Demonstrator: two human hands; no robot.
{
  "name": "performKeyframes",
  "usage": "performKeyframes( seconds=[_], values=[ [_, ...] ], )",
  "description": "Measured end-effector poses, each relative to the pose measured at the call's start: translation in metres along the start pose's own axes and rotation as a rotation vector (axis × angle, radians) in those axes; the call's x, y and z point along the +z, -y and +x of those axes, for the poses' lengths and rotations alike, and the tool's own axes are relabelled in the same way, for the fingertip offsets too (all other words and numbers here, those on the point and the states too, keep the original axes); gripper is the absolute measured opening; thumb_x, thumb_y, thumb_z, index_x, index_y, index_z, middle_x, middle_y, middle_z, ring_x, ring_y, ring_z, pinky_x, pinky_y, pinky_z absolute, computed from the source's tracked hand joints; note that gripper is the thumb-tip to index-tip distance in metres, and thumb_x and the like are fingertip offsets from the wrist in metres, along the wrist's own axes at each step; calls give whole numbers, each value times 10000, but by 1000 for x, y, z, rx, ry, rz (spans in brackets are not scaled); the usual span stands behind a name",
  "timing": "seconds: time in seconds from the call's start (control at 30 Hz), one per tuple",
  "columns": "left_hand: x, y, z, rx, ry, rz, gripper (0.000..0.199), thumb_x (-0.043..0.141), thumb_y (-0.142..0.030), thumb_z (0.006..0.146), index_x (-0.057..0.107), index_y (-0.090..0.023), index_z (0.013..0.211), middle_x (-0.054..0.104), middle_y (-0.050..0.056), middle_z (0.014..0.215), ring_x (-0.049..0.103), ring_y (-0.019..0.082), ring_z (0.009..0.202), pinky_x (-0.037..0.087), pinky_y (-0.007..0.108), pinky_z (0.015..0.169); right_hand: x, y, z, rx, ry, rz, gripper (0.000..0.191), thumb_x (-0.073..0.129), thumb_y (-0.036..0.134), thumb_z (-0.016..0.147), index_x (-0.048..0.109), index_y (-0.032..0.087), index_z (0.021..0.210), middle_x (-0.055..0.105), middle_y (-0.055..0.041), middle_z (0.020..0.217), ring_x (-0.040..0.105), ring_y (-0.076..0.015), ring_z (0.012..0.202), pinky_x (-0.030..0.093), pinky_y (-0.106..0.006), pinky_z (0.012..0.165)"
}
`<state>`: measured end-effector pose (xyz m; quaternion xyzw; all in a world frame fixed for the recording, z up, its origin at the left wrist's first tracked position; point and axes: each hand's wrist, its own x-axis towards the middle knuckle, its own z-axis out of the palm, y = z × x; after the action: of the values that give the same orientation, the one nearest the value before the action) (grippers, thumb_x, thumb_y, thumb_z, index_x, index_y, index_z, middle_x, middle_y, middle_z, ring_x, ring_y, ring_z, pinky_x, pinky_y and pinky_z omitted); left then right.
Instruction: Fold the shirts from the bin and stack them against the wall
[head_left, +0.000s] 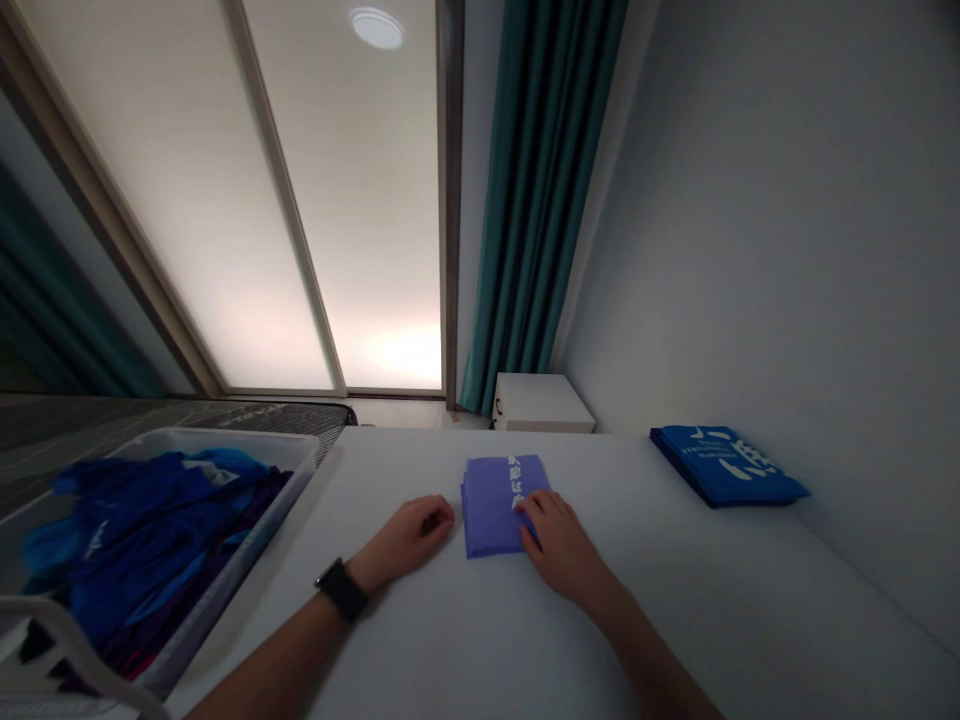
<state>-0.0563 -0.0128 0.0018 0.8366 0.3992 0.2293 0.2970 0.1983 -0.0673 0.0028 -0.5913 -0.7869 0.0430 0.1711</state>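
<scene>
A folded violet cloth with white lettering lies on the white table, its edges squared. My right hand rests on the cloth's right side, with the fingers lying over it and not visibly gripping. My left hand sits on the tabletop just left of the cloth, its fingers loosely curled around nothing. A black smartwatch is on my left wrist.
A folded blue cloth with white print lies at the table's far right, near the grey wall. On the left stands a white plastic bin heaped with blue and dark clothes. A white cabinet stands beyond the table.
</scene>
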Motion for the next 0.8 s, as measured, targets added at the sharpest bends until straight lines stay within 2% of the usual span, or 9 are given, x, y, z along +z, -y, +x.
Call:
performKeyframes(
  seconds=[0.07, 0.2, 0.3, 0.4, 0.53, 0.6, 0.7, 0.8],
  values=[
    [-2, 8, 2, -33, -61, -12, 219, 451, -334, 901, 596, -180, 842, 613, 2, 721, 515, 134, 640, 396, 241, 611, 3, -2, -1, 1, -14, 2, 297, 466, 168, 899, 568, 200, 1176, 554, -118, 1239, 486, -252, 1183, 373, -423, 1046],
    [-1, 13, 3, -59, -80, -48, 258, 441, -369, 907, 610, -175, 909, 640, 9, 729, 539, 142, 648, 404, 250, 624, 10, -12, 1, -1, -37, 48, 376, 414, 245, 952, 504, 193, 1313, 473, -124, 1389, 394, -249, 1312, 307, -454, 1117],
    [3, 19, 8, -111, -127, -87, 309, 416, -395, 911, 619, -177, 990, 651, 7, 721, 545, 145, 635, 409, 254, 624, 15, -21, 3, 12, -49, 79, 407, 379, 269, 971, 465, 195, 1362, 460, -118, 1418, 393, -230, 1325, 308, -447, 1124],
    [3, 29, 24, -161, -172, -130, 373, 387, -420, 909, 621, -170, 1055, 664, 16, 736, 567, 157, 657, 428, 267, 648, 18, -23, 5, 16, -43, 83, 394, 385, 264, 969, 497, 190, 1339, 473, -117, 1412, 394, -226, 1332, 297, -440, 1133],
    [-3, 35, 55, -198, -111, -90, 430, 340, -423, 908, 614, -159, 1108, 676, 28, 766, 587, 173, 690, 441, 292, 691, 20, -21, 6, 19, -47, 93, 380, 392, 251, 964, 528, 185, 1313, 483, -117, 1402, 390, -220, 1338, 293, -420, 1136],
    [-6, 33, 71, -223, -75, -35, 448, 308, -429, 920, 613, -178, 1131, 680, 20, 766, 605, 183, 740, 436, 317, 763, 21, -22, 7, 16, -55, 121, 375, 389, 250, 964, 535, 186, 1304, 489, -115, 1395, 398, -214, 1329, 294, -412, 1134],
    [-7, 29, 89, -243, -31, 13, 458, 279, -450, 936, 636, -228, 1118, 678, -6, 751, 623, 194, 807, 378, 375, 900, 22, -29, 10, 23, -85, 179, 371, 367, 241, 964, 543, 192, 1287, 501, -107, 1379, 418, -206, 1303, 308, -401, 1120],
    [-5, 27, 99, -233, 9, 30, 472, 276, -482, 941, 667, -233, 1026, 678, -11, 752, 626, 199, 816, 311, 412, 960, 21, -37, 12, 86, -118, 185, 373, 366, 232, 954, 543, 208, 1281, 521, -102, 1345, 442, -212, 1266, 337, -406, 1086]
  ],
)
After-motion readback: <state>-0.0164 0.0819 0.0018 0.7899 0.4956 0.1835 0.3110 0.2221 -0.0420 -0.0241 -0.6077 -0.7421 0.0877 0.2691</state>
